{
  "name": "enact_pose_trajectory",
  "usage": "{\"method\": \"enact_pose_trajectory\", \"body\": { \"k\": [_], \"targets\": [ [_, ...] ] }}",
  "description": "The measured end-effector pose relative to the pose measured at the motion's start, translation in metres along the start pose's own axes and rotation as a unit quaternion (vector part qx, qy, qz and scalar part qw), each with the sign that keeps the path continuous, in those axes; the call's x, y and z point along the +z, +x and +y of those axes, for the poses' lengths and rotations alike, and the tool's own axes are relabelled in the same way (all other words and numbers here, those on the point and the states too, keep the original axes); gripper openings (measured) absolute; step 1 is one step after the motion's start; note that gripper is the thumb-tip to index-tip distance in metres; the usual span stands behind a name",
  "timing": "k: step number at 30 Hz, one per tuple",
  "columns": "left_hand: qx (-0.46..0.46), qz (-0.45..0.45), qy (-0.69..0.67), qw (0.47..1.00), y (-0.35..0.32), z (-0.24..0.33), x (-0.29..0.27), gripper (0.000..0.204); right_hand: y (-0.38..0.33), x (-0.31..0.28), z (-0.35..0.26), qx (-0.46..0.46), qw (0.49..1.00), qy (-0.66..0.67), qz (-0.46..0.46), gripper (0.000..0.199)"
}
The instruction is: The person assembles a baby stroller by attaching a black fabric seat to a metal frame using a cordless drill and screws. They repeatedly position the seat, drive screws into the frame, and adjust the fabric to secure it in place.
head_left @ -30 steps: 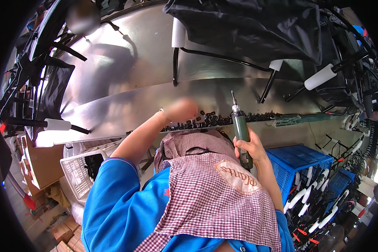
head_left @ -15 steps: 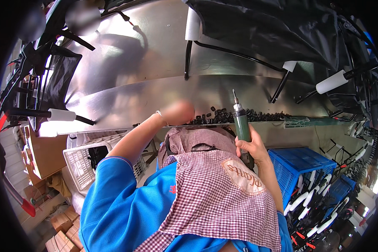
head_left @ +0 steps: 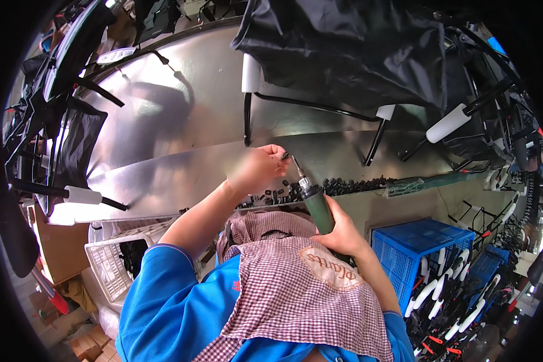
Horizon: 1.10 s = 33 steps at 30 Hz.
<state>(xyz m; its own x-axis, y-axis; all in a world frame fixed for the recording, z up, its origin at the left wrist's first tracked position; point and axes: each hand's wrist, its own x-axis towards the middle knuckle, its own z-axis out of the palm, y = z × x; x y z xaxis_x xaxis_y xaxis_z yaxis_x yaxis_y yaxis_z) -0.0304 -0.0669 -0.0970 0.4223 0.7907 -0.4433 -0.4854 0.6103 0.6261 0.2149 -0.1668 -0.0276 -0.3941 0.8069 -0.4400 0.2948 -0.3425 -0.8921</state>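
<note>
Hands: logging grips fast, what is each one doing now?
Left hand: closed, pinching a small black part at the driver tip.
Right hand: closed on the green driver.

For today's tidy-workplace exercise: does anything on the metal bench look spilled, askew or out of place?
Nothing is clearly damaged. The small black parts lie in a loose, scattered row along the shiny metal bench edge, not in a container. The left hand pinches one at the green power screwdriver tip, gripped by the right hand.

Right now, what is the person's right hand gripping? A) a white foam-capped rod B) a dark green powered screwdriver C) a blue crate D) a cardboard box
B: the right hand wraps the dark green screwdriver, whose tip points up at a small black part pinched in the left hand.
</note>
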Motion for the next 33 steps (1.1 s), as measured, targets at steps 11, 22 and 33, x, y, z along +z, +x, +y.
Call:
{"method": "enact_pose_trajectory", "body": {
  "k": [11,22,33],
  "targets": [
    [-0.023,-0.147,0.014,0.989,0.042,0.011,0.069,0.006,-0.03,-0.053,-0.002,-0.012,0.995,0.101,-0.002,0.085],
    [-0.039,-0.281,0.131,0.95,0.108,0.045,0.186,0.021,-0.051,-0.121,0.011,-0.087,0.954,0.288,-0.006,0.075],
    [0.38,-0.022,0.085,0.921,0.211,0.076,0.337,0.036,-0.081,-0.206,0.021,-0.179,0.902,0.385,0.075,0.085]
  ]
}}
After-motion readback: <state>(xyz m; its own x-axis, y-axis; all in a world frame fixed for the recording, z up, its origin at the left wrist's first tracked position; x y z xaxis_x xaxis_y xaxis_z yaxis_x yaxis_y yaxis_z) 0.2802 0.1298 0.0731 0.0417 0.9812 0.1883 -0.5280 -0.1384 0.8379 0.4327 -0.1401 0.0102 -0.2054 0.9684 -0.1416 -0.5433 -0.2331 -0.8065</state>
